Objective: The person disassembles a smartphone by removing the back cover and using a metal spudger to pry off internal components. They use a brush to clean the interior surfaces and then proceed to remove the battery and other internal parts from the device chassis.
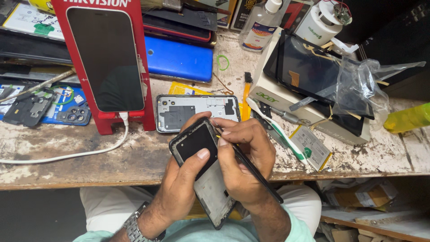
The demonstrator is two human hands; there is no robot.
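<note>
Low centre of frame: left hand closed around an opened phone frame, thumb pressed on its dark upper panel. Right hand pinched shut on a thin black tool, tip touching the frame's upper right edge. Just beyond, on the worn desk, lay a grey phone midframe. Upper left: a phone leaning on a red stand, white cable attached.
</note>
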